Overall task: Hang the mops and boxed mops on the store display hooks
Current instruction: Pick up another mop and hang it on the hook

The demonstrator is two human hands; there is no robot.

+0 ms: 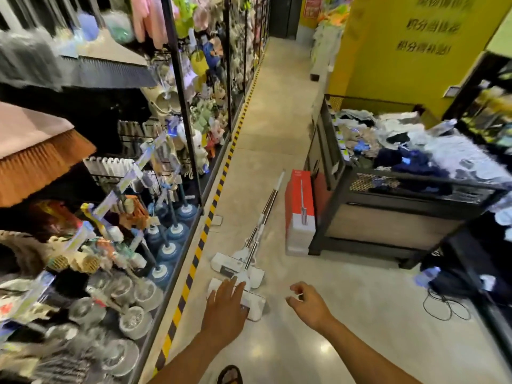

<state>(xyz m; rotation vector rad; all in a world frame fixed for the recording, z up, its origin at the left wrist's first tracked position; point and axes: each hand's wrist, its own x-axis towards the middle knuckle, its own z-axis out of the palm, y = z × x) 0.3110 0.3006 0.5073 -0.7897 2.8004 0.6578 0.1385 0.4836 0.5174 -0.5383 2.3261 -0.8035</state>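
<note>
A person's left hand, fingers spread, lay on the white flat mop heads on the beige tiled floor, while the right hand hovered nearby, fingers loosely curled around nothing.

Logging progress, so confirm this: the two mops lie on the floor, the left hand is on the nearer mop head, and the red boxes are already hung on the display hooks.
Wrong about the boxes. The head view shows the red boxes standing on the floor against the black clothes rack, not hung. The rest holds: the two mops lie on the floor, the left hand on the nearer mop head.
</note>
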